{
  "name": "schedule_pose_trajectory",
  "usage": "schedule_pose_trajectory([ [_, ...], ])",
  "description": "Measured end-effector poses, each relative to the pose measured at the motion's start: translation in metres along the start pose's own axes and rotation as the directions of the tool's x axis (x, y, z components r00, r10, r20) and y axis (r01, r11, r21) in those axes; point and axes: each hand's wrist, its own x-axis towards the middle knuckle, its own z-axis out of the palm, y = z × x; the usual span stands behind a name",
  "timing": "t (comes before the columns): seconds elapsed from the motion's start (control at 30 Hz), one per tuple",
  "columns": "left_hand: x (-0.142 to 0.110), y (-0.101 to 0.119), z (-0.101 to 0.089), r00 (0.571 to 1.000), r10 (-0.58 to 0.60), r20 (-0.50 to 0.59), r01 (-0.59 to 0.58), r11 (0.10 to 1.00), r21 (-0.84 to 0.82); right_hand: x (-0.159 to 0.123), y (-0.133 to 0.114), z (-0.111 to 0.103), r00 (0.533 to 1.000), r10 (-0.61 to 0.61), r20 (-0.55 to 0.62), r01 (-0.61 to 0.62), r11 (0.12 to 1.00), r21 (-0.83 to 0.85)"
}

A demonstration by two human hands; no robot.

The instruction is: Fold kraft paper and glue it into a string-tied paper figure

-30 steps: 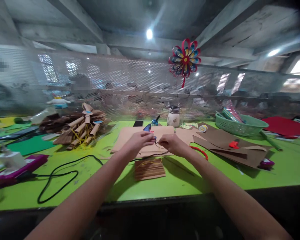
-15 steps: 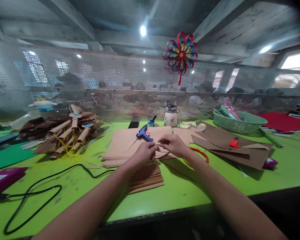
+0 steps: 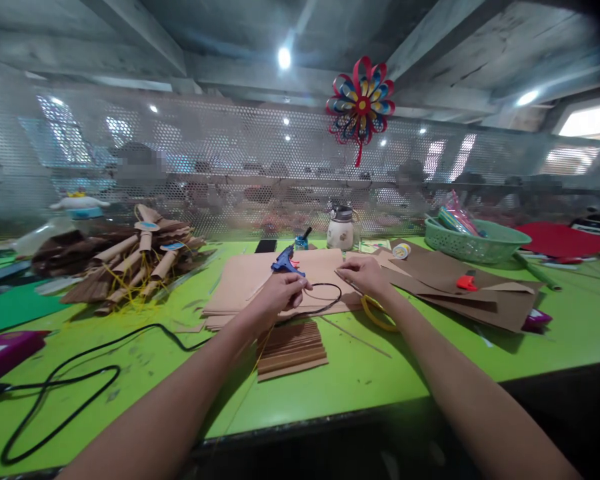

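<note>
Free tabletop [image 3: 395, 383] right of pleated paper [image 3: 293, 350], black cord [image 3: 156, 325] crossing left, glue gun [image 3: 285, 261] beyond

Remotely, I'm seeing a green table [image 3: 370, 397] holding a paper stack [image 3: 245, 277]; folded paper [image 3: 293, 350] is lying in front of the stack, a bottle [image 3: 341, 233] standing behind, a basket [image 3: 460, 248] sitting right.

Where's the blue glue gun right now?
In the head view, the glue gun sits just left of centre on the tan paper, just beyond the left hand.
</note>
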Motion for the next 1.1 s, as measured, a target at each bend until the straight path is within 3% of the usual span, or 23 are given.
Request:
schedule_pose_trajectory([
  [0.13,-0.001,0.000,-0.001,1.000,-0.012,0.004,0.012,0.999,-0.032,0.003,0.011,-0.004,0.995,0.053,-0.089,-0.057,0.998,-0.032],
  [0.3,0.000,0.002,-0.003,0.999,0.031,-0.029,-0.033,0.994,-0.100,0.005,0.017,-0.002,0.993,0.093,-0.079,-0.098,0.993,-0.062],
  [0.43,-0.001,0.005,-0.006,0.996,0.067,-0.061,-0.075,0.987,-0.141,0.003,0.015,-0.011,0.981,0.164,-0.108,-0.181,0.967,-0.180],
  [0.57,-0.003,0.010,-0.010,0.992,0.095,-0.087,-0.107,0.984,-0.141,-0.017,0.013,-0.032,0.973,0.221,0.060,-0.182,0.906,-0.382],
  [0.77,-0.004,0.018,-0.019,0.989,0.142,-0.050,-0.148,0.977,-0.153,-0.042,0.011,-0.044,0.893,0.352,0.279,-0.129,0.796,-0.592],
  [0.87,-0.004,0.019,-0.024,0.987,0.161,-0.014,-0.161,0.976,-0.146,-0.035,0.010,-0.042,0.846,0.421,0.328,-0.136,0.764,-0.631],
  [0.97,-0.003,0.019,-0.025,0.982,0.185,-0.048,-0.189,0.977,-0.096,-0.024,0.011,-0.043,0.820,0.460,0.341,-0.153,0.750,-0.643],
  [1.03,-0.003,0.020,-0.025,0.972,0.218,-0.088,-0.223,0.974,-0.047,-0.021,0.013,-0.048,0.827,0.456,0.329,-0.159,0.750,-0.642],
  [1.1,-0.003,0.021,-0.025,0.961,0.252,-0.115,-0.254,0.967,-0.001,-0.021,0.015,-0.053,0.862,0.417,0.287,-0.156,0.759,-0.633],
])
